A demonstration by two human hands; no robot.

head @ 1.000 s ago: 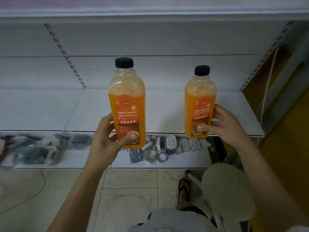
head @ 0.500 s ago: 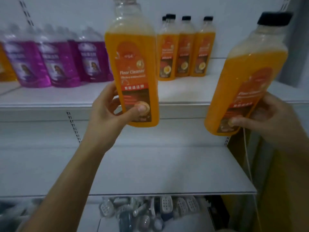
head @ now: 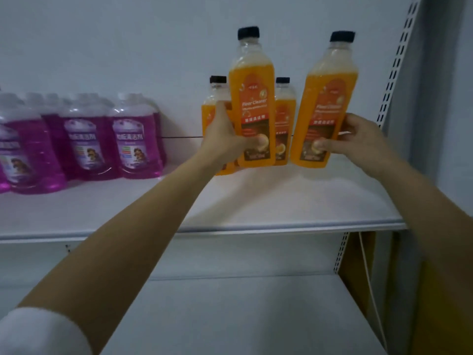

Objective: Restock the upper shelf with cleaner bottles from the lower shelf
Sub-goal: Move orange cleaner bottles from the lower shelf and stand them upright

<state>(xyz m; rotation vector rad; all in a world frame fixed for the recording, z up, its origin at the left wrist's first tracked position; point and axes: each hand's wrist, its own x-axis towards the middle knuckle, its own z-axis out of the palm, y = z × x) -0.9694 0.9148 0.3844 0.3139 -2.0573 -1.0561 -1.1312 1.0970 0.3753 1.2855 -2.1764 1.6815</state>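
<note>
Two "Floor Cleaner" bottles were held over upper shelf (head: 281, 201), right end: L bottle (head: 252, 98) w/ L hand (head: 225, 139) fingers curled round it, R bottle (head: 330, 98) likewise in R hand (head: 358, 139). Gap lay betw. them & purple bottles (head: 135, 139).

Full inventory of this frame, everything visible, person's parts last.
left-held orange plastic floor-cleaner bottle: 1, orange, black cap, at the upper shelf in front of the standing ones
right-held orange plastic floor-cleaner bottle: 1, orange, black cap, to its right
standing orange bottles: at least 2, orange, upper shelf, partly hidden
purple plastic cleaner bottles: at least 4, more behind, purple, upper shelf left
white upper shelf: 1, white, mid-frame
white lower shelf: 1, white, below
slotted upright: 1, white, right edge
thin cord: 1, white, lower right
left hand: 1, grips the left-held bottle
right hand: 1, grips the right-held bottle
sleeve: 1, white, bottom-left corner
</note>
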